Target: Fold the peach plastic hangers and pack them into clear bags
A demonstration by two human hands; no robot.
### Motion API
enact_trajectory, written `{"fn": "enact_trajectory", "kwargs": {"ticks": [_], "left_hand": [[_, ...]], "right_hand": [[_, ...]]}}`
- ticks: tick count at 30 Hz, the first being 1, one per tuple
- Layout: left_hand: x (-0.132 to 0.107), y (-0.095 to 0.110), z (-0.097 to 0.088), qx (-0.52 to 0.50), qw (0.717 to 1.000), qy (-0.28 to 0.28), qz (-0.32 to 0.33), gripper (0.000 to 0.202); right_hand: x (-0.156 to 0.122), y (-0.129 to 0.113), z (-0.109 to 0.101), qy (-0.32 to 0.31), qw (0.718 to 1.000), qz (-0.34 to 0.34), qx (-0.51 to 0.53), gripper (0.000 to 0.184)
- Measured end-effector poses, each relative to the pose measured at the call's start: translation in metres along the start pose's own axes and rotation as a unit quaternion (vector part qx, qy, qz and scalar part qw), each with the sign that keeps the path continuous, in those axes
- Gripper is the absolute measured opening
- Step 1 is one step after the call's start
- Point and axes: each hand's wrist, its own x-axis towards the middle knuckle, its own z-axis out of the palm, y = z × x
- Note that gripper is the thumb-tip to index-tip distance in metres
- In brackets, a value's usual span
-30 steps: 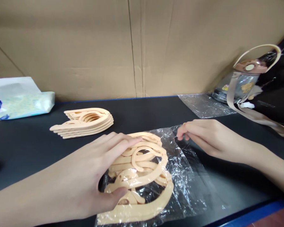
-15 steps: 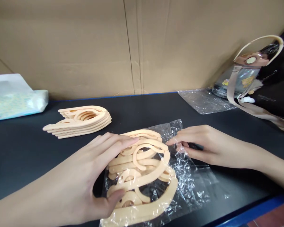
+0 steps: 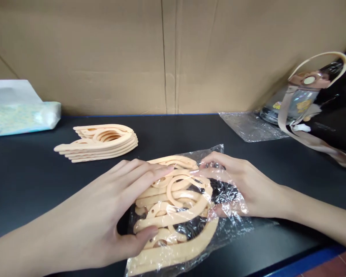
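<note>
Head view: noted left hand (image 3: 115,202) laid over beige hangers (image 3: 175,252) at near centre of black tabletop (image 3: 175,134), index fingertip on upper pieces, thumb lower down and well apart, grip wide. Noted hangers overlapping one another, curved ends toward right, with crumpled, shiny plastic bag (image 3: 227,231) around them. Unable to tell at left fingertips whether touching film or bare pieces. Recorded right hand (image 3: 248,182) at right end of same bag, fingers bent over film near upper curved ends, thumb lower, beside curved end of lowest piece; grip moderately wide, with film across thumb and fingers. Cannot tell, through glare, whether pinching film or only pressing on it. Logged beyond left hand, apart from it: neat stack (image 3: 115,145) of matching hangers, flat on tabletop, rounded ends toward right. At far left: soft pack (image 3: 20,119) with white sheet on top, near brown cardboard (image 3: 103,57) along rear edge. At right rear: clear plastic sheet (image 3: 245,125), flat, next to base of transparent bottle (image 3: 298,103) with cream handle and beige strap (image 3: 311,142).
</note>
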Motion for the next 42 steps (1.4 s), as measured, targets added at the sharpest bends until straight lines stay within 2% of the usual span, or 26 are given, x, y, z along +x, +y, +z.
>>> {"fn": "enact_trajectory", "kwargs": {"ticks": [4,9,15,21,24,28,32,36,42], "left_hand": [[0.002,0.001,-0.002,0.010,1.000,-0.017,0.021,0.070],[0.003,0.001,-0.003,-0.002,1.000,-0.012,0.025,0.066],[0.003,-0.001,-0.005,-0.012,1.000,-0.022,0.015,0.076],[0.001,-0.006,-0.006,-0.027,0.999,-0.021,0.013,0.077],[-0.001,-0.009,-0.007,-0.042,0.999,-0.010,-0.009,0.067],[-0.005,-0.012,-0.006,-0.039,0.995,0.013,-0.090,0.053],[-0.006,-0.011,-0.004,-0.059,0.986,0.021,-0.153,0.048],[-0.004,-0.007,-0.002,-0.093,0.981,0.016,-0.170,0.047],[-0.001,-0.006,-0.001,-0.084,0.982,0.018,-0.168,0.048]], "right_hand": [[0.001,-0.003,0.006,0.035,0.999,-0.026,-0.017,0.050],[0.002,-0.003,0.011,0.050,0.998,-0.045,0.019,0.038],[0.002,-0.005,0.011,0.056,0.997,-0.050,0.032,0.022],[0.001,-0.006,0.011,0.061,0.996,-0.056,0.037,0.022],[0.001,-0.005,0.011,0.068,0.996,-0.057,0.032,0.023],[-0.001,-0.005,0.011,0.071,0.996,-0.045,0.021,0.023],[-0.001,-0.007,0.012,0.082,0.996,-0.031,-0.002,0.023],[0.000,-0.010,0.012,0.089,0.996,-0.028,-0.011,0.026],[0.000,-0.004,0.003,0.037,0.998,-0.047,0.010,0.028]]}}
